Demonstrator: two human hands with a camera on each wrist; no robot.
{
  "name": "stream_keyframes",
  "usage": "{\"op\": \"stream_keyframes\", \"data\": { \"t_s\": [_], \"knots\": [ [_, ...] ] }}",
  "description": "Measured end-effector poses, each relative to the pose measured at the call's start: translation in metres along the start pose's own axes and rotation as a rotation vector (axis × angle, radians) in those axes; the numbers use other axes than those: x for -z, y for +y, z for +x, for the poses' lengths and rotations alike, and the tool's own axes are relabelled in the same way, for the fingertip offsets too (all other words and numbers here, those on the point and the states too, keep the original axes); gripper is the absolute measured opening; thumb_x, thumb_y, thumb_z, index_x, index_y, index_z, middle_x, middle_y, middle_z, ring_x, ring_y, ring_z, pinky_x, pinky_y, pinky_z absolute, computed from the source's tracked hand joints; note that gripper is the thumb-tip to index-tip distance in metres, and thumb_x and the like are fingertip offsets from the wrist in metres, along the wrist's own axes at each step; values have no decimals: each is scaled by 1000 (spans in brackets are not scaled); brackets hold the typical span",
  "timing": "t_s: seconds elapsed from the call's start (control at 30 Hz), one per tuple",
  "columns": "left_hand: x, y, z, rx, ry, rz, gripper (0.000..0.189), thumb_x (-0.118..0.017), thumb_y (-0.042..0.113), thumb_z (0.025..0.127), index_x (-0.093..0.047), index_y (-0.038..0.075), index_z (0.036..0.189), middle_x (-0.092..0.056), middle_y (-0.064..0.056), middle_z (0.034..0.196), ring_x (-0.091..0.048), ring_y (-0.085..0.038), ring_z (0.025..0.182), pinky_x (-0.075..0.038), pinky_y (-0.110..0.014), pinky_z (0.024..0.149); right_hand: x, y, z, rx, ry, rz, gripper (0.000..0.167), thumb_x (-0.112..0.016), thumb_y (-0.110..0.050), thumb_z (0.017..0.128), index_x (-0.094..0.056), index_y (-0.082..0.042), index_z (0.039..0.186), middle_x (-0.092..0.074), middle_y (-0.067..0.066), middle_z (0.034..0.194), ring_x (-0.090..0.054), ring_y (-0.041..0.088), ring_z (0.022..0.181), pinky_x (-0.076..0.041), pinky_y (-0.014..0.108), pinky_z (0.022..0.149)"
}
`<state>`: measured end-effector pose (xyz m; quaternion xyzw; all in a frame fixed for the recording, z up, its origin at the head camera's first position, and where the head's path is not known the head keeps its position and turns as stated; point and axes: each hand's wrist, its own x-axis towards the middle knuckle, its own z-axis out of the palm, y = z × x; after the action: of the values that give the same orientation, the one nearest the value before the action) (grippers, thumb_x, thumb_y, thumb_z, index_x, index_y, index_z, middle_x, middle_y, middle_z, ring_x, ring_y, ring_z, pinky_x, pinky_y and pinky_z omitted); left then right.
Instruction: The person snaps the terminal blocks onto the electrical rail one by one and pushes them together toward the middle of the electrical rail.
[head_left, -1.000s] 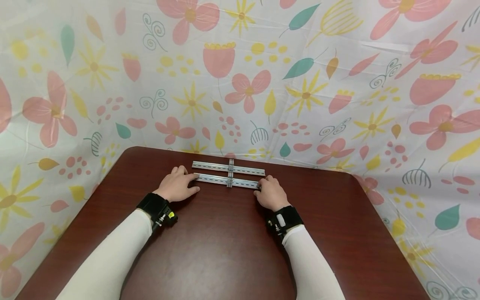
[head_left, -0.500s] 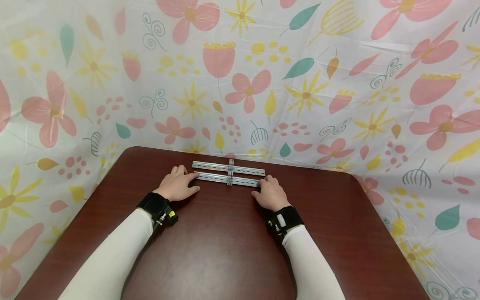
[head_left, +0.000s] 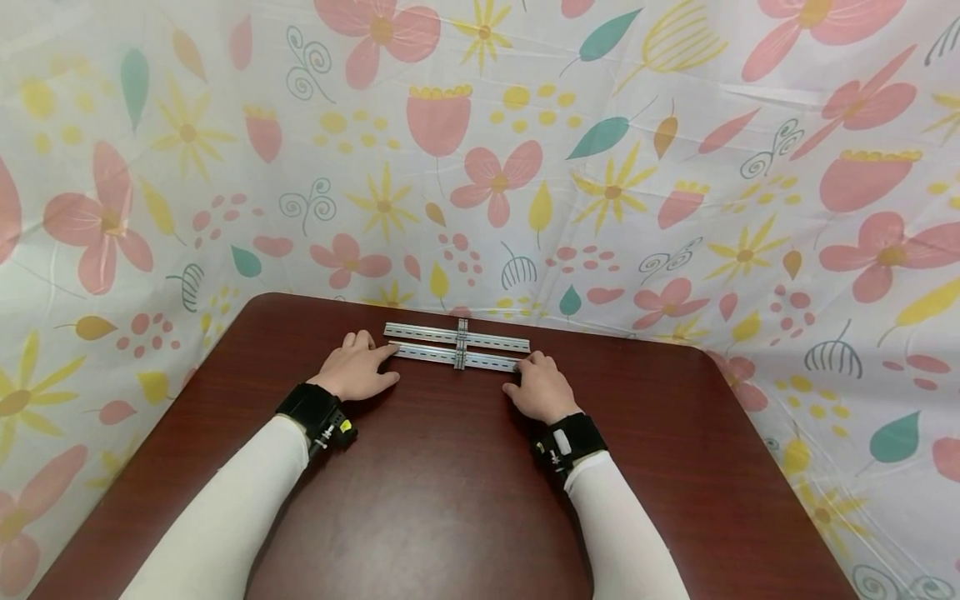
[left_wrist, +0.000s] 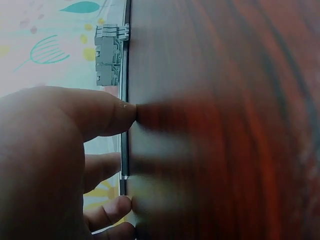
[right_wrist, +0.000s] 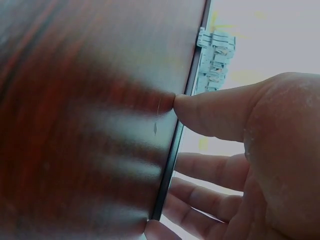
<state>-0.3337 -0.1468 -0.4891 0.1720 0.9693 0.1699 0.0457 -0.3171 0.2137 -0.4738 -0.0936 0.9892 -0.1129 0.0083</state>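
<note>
Two slotted metal DIN rails lie parallel on the table, the near rail (head_left: 423, 354) in front of the far rail (head_left: 420, 333). Grey terminal blocks sit across the middle of each, the near blocks (head_left: 460, 357) almost in line with the far blocks (head_left: 462, 328). My left hand (head_left: 354, 369) touches the near rail's left end with its index finger, its thumb spread in front on the table. At the opposite end, my right hand (head_left: 545, 388) has its fingertips on the rail, thumb apart. In the right wrist view the rail's edge (right_wrist: 172, 155) passes between thumb and fingers.
The dark reddish-brown table (head_left: 442, 475) has rounded back corners. A flower-printed curtain (head_left: 495, 150) hangs right behind its back edge and along both sides. Each wrist wears a black band with a small camera, such as the left band (head_left: 309, 408).
The near rail has shifted slightly back, closer to the far rail. My right thumb has moved a little away from the rail. My left hand has barely moved.
</note>
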Motion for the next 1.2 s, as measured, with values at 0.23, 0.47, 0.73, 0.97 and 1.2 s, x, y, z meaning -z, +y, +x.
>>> {"op": "stream_keyframes", "data": {
  "t_s": [0.23, 0.47, 0.73, 0.97, 1.2],
  "knots": [
    [2, 1, -2, 16, -21, -4, 66, -61, 46, 111, -49, 18, 170, -45, -21, 139, -38, -34, 113, -37, -40, 78, -1, 0, 0, 5, -9, -5, 54, -74, -33, 108, -67, 3, 147, -56, 23, 148, -51, 41, 140, -52, 57, 110],
    [-1, -2, 2, 15, -18, 2, 68, -61, 47, 110, -48, 19, 170, -45, -20, 137, -37, -33, 111, -36, -40, 76, -1, 0, 1, 1, -14, -4, 54, -74, -33, 109, -66, 3, 147, -55, 23, 150, -50, 41, 142, -51, 57, 111],
    [-4, -5, 4, 3, -8, -16, 69, -59, 48, 109, -49, 18, 170, -45, -20, 135, -37, -33, 110, -37, -41, 77, -1, 1, 1, 9, -9, -12, 53, -73, -33, 109, -67, 4, 146, -55, 24, 149, -50, 42, 140, -51, 58, 110],
    [-3, -4, 2, -1, -3, -22, 69, -60, 49, 109, -50, 18, 169, -45, -20, 134, -37, -33, 110, -37, -40, 77, -2, 2, 0, 13, -9, -13, 53, -73, -33, 109, -66, 4, 147, -55, 24, 149, -50, 43, 140, -51, 58, 109],
    [1, 0, 0, 7, -6, -13, 68, -61, 45, 109, -49, 17, 170, -45, -20, 134, -38, -34, 112, -37, -40, 77, -2, 1, 1, 13, -6, -12, 52, -73, -33, 109, -67, 3, 146, -55, 24, 149, -50, 42, 140, -51, 58, 110]
  ]
}}
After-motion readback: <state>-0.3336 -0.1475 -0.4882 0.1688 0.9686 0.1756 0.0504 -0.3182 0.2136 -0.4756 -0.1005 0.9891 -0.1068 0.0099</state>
